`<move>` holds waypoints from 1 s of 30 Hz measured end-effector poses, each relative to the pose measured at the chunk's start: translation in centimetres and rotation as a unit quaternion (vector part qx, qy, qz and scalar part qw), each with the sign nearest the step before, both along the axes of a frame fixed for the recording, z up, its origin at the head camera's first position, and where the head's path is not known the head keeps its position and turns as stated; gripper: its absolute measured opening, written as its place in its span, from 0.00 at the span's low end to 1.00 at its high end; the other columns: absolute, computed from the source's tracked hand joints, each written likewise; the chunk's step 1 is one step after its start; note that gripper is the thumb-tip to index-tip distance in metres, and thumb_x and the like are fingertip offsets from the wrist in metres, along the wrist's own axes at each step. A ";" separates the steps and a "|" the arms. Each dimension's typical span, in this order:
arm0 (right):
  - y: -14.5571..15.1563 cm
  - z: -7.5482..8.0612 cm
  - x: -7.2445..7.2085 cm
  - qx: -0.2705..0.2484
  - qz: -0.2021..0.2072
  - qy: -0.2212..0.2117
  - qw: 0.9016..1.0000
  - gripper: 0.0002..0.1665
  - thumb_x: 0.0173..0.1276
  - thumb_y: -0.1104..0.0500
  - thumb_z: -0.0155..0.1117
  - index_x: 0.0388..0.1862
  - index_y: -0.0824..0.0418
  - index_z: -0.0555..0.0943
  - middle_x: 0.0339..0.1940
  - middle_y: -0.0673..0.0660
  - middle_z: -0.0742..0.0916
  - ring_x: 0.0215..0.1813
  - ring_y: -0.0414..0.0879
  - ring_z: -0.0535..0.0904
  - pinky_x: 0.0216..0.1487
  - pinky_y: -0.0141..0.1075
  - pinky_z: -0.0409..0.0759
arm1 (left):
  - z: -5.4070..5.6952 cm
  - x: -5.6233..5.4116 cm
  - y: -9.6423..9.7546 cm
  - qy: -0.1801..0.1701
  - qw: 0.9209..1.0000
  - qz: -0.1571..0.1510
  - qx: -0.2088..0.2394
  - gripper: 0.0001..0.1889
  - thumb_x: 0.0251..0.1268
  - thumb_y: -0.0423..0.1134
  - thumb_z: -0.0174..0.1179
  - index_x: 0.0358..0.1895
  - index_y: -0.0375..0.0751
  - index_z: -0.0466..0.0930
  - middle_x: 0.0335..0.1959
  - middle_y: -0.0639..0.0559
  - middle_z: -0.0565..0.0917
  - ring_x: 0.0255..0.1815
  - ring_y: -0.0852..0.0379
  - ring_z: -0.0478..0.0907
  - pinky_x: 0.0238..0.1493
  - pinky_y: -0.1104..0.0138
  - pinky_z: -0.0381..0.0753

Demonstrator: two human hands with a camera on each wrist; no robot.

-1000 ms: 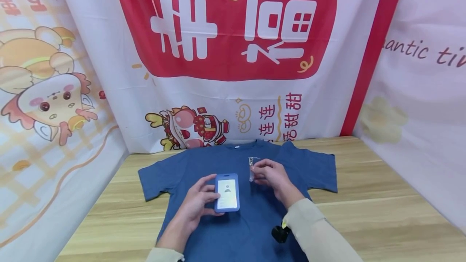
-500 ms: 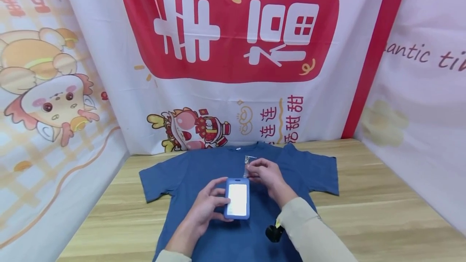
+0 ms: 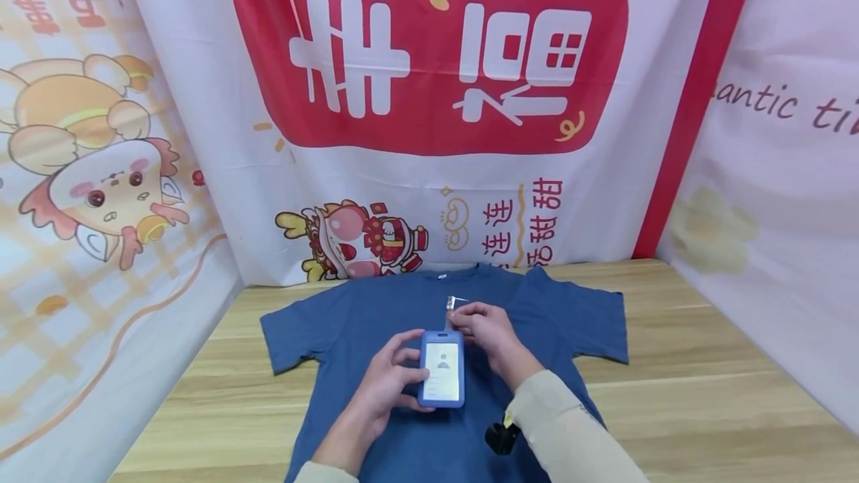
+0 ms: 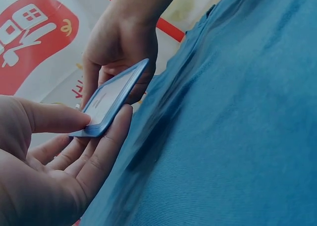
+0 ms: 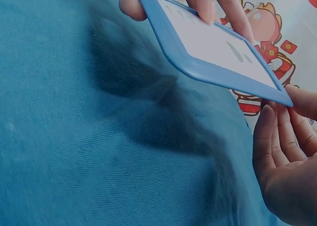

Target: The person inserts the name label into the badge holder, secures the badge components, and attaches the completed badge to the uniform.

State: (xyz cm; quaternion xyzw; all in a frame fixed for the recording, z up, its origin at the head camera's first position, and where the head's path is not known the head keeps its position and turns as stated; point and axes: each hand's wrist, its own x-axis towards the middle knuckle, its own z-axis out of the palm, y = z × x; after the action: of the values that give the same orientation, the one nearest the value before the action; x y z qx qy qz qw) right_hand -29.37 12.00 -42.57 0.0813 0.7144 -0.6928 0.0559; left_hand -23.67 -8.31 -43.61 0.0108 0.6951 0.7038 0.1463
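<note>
A blue badge holder (image 3: 443, 369) with a white card in its window is held upright over the shirt by my left hand (image 3: 392, 379). The thumb lies on its front and the fingers spread behind it, as the left wrist view shows. My right hand (image 3: 486, 330) pinches a clear strap clip (image 3: 450, 305) with a metal end, right at the holder's top edge. In the right wrist view, the holder's corner (image 5: 285, 98) sits at the right thumb and fingers, and the clip is hidden there.
A blue T-shirt (image 3: 376, 319) lies spread on the wooden table (image 3: 678, 334) beneath both hands. Printed cloth hangs behind the table (image 3: 429, 162) and along both sides. A small black object (image 3: 501, 438) hangs by the right sleeve.
My left hand has carried the badge holder to the right, up to the clip. My right hand has shifted slightly left, so the strap now meets the holder's top edge.
</note>
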 end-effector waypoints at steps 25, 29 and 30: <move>0.1 -1.0 -0.2 -0.049 0.012 -0.036 0.998 0.16 0.77 0.52 0.72 0.53 0.62 0.88 0.53 0.58 0.91 0.52 0.51 0.86 0.57 0.42 0.81 | 0.4 0.4 0.1 -0.001 1.000 0.006 -0.017 0.35 0.72 0.26 0.63 0.81 0.47 0.68 0.61 0.37 0.81 0.43 0.47 0.87 0.38 0.46 0.94; 0.0 -1.1 -0.2 -0.050 0.015 -0.036 0.998 0.16 0.76 0.51 0.72 0.53 0.62 0.88 0.54 0.58 0.91 0.54 0.52 0.86 0.57 0.43 0.82 | 0.6 0.6 0.4 0.019 0.999 0.010 -0.030 0.35 0.71 0.26 0.65 0.80 0.46 0.68 0.57 0.37 0.82 0.39 0.48 0.88 0.35 0.47 0.93; 0.0 -1.2 -0.1 -0.051 0.015 -0.037 0.998 0.16 0.76 0.51 0.72 0.53 0.62 0.88 0.54 0.58 0.91 0.54 0.52 0.85 0.57 0.43 0.82 | 0.7 0.6 0.5 0.023 0.999 0.011 -0.033 0.35 0.71 0.26 0.65 0.80 0.45 0.68 0.56 0.37 0.82 0.38 0.48 0.88 0.34 0.47 0.93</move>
State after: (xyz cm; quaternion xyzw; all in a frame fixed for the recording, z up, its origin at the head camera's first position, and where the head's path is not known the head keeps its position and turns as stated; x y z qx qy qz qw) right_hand -29.52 12.01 -43.73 0.0932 0.6768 -0.7238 0.0967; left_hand -23.04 -7.85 -42.94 0.0142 0.7209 0.6819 0.1230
